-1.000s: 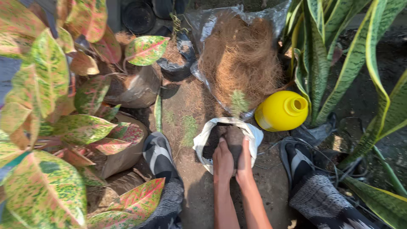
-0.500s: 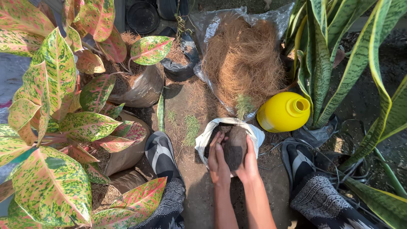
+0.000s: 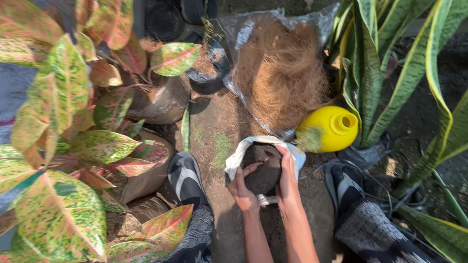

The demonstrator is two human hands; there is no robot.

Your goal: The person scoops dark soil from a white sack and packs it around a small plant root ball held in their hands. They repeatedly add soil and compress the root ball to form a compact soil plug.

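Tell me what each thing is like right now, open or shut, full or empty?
White bag: open, rim folded back, dark soil inside.
Soil clump: held between both hands over the bag.
Left hand: cupped against the clump.
Right hand: pressed on the clump's other side.
Yellow bottle: lying on its side, uncapped.
Clear plastic bag: open, heaped with brown fibre.

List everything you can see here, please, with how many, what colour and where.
white bag: one, white, centre ground, holding a dark clump
yellow bottle: one, yellow, right of the bag
fibre pile: one, brown, on clear plastic, top centre
speckled-leaf plants: several, green and pink, left
striped-leaf plant: one, green with yellow edges, right
shoes: two, dark with white, either side
left hand, right hand: two hands, gripping the dark clump
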